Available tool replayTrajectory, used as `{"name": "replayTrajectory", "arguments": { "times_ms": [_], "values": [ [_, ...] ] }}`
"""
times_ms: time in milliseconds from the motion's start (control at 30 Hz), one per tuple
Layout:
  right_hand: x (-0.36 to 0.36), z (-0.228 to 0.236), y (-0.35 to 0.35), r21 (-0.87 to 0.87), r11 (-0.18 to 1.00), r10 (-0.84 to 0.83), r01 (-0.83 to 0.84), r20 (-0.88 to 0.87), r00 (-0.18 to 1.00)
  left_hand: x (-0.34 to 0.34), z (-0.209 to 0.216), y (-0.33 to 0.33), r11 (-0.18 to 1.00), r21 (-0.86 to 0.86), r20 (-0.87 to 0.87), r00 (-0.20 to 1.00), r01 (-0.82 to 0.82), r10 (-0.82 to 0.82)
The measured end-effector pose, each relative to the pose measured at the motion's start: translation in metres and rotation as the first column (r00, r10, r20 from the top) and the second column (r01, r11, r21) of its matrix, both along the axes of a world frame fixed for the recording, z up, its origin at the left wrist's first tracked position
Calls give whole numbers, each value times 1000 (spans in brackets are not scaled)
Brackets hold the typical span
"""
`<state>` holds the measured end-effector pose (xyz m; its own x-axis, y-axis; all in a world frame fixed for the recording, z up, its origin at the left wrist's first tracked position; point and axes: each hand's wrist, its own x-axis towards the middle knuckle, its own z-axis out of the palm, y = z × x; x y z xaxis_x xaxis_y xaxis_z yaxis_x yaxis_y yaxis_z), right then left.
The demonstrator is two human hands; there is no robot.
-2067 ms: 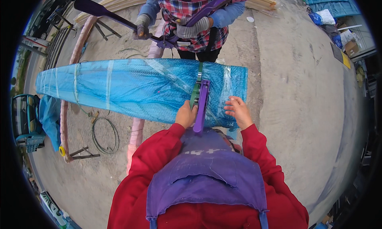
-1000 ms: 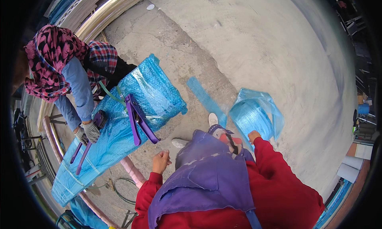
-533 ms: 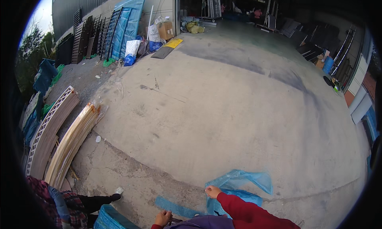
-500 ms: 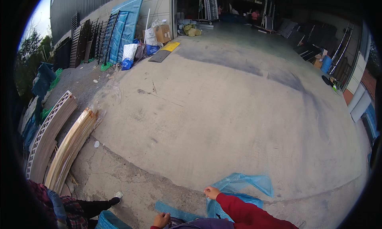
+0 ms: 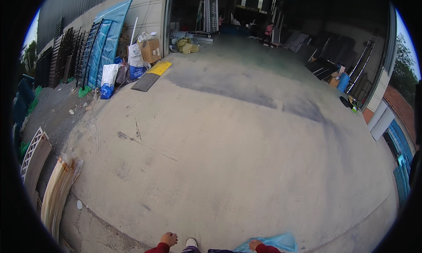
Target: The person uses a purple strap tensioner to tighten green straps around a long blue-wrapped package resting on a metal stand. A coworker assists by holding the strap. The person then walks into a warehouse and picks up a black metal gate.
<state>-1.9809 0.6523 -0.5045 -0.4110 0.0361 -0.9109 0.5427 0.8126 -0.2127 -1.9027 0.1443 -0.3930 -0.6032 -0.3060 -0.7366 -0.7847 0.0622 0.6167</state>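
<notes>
At the bottom edge, left of centre, my left hand (image 5: pixel 169 239) hangs over the concrete with its fingers curled and no object visible in it. To its right, my right hand (image 5: pixel 255 244) is closed at the edge of a sheet of thin blue plastic film (image 5: pixel 283 241). The film bunches around that hand and spreads out to its right; its lower part is cut off by the picture's edge. Both red sleeves show only at the cuffs. Between the hands, one of my white-toed shoes (image 5: pixel 191 243) is on the floor.
Long pale strips (image 5: pixel 57 189) and a stack with a white lattice edge (image 5: pixel 33 160) lie at left. A yellow and black ramp (image 5: pixel 151 76), bags (image 5: pixel 108 80) and a cardboard box (image 5: pixel 150 50) stand by the doorway. A distant person (image 5: pixel 268 31) is inside the dark building.
My view has shifted forward over the concrete. Both hands now show lower in the picture, my right arm drawn back in. Less blue film shows, and the person in plaid at left is out of view.
</notes>
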Motion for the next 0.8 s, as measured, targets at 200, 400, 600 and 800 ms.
{"name": "replayTrajectory", "arguments": {
  "times_ms": [200,400,600,800],
  "values": [
    [-103,92,-17,60,941,-334,334,-19,942,-332,117,-33,855,-249,-224,832,454,-507],
    [-270,84,-61,45,925,-379,377,43,924,-564,109,-3,930,-9,-267,896,367,-356],
    [-554,93,-119,-76,932,-357,355,-8,934,-609,69,-91,798,183,306,738,575,-602],
    [-861,197,-228,-491,845,-420,213,-362,832,-633,9,-256,988,-4,519,845,156,-131]
  ]
}}
